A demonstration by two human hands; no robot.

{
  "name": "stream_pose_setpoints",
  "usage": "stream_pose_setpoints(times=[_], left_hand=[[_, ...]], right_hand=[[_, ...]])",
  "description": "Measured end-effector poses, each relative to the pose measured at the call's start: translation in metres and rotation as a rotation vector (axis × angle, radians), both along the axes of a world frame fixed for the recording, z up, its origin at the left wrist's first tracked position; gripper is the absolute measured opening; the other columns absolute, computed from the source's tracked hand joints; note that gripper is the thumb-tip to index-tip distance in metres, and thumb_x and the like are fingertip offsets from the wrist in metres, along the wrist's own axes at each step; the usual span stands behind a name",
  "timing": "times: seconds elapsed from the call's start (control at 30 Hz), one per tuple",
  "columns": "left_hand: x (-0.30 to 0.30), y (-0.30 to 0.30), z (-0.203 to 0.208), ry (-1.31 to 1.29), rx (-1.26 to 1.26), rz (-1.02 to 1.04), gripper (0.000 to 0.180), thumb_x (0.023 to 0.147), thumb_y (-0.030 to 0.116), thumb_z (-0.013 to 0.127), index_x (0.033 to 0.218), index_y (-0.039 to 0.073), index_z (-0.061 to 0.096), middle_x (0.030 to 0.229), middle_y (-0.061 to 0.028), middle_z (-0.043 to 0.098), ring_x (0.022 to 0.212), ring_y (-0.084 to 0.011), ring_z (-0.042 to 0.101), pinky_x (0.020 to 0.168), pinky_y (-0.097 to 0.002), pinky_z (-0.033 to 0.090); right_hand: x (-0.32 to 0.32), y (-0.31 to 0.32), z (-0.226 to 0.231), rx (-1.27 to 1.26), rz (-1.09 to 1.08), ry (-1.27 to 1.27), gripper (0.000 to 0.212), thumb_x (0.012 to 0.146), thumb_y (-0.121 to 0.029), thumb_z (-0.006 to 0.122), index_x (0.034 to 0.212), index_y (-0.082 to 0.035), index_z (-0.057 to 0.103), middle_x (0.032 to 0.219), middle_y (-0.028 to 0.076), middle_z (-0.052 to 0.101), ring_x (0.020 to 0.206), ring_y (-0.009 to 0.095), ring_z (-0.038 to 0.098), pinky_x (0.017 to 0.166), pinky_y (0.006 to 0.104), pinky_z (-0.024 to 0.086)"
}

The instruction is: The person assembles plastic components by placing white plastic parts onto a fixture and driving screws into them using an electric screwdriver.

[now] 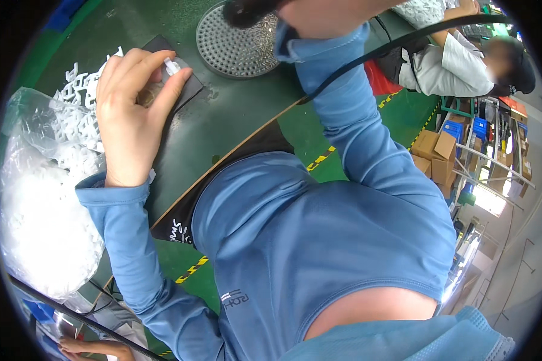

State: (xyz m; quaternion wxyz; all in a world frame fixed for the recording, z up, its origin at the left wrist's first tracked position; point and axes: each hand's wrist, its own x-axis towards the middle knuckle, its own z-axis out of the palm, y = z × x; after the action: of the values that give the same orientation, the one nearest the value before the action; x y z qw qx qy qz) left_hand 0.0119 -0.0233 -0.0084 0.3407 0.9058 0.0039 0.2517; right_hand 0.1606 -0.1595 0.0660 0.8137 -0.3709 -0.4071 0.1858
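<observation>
White piece (172, 67) between bent left fingers (150, 64)

Brown cardboard boxes (436, 151) near blue bins (480, 128) on a rack (494, 162), yellow-and-black tape (321, 158) along green floor (307, 132)

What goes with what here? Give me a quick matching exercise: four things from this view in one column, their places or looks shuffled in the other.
Things:
1. dish
2. bag
3. small part
4. right hand

Places or looks:
A. clear plastic, at the left of the picture
B. cut off by the picture's upper edge
C. round and grey, with a dimpled surface
D. between thumb and finger of the left hand

Pairs: 1-C; 2-A; 3-D; 4-B
</observation>
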Motion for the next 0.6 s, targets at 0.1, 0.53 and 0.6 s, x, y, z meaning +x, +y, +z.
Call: stream_pose_setpoints(times=[0.1, 0.53, 0.6], left_hand=[[0.0, -0.002, 0.001, 0.019, -0.005, 0.008, 0.023, 0.078, 0.01, 0.084, 0.097, 0.002, 0.073, 0.08, -0.0054, 0.059, 0.075, -0.0222, 0.053, 0.073, -0.0346, 0.044], [-0.001, -0.001, -0.002, 0.023, 0.004, 0.006, 0.023, 0.079, 0.01, 0.083, 0.099, 0.002, 0.073, 0.08, -0.0051, 0.057, 0.074, -0.0226, 0.052, 0.075, -0.0348, 0.043], [0.0, -0.001, -0.002, 0.012, 0.022, 0.002, 0.025, 0.079, 0.01, 0.083, 0.101, 0.002, 0.073, 0.081, -0.0052, 0.057, 0.075, -0.0227, 0.052, 0.075, -0.0351, 0.044]], right_hand=[[0.003, -0.014, -0.002, -0.036, -0.11, 0.005, 0.076, 0.095, -0.068, 0.056, 0.128, 0.001, 0.049, 0.068, 0.012, 0.055, 0.047, 0.017, 0.052, 0.047, 0.0312, 0.048], [0.015, -0.022, -0.011, -0.086, -0.236, -0.224, 0.045, 0.097, -0.031, 0.068, 0.118, 0.006, 0.054, 0.066, 0.011, 0.059, 0.047, 0.014, 0.053, 0.046, 0.0271, 0.048], [0.015, -0.022, -0.011, -0.112, -0.268, -0.258, 0.044, 0.096, -0.031, 0.068, 0.116, 0.007, 0.055, 0.065, 0.012, 0.059, 0.046, 0.014, 0.053, 0.046, 0.0268, 0.047]])
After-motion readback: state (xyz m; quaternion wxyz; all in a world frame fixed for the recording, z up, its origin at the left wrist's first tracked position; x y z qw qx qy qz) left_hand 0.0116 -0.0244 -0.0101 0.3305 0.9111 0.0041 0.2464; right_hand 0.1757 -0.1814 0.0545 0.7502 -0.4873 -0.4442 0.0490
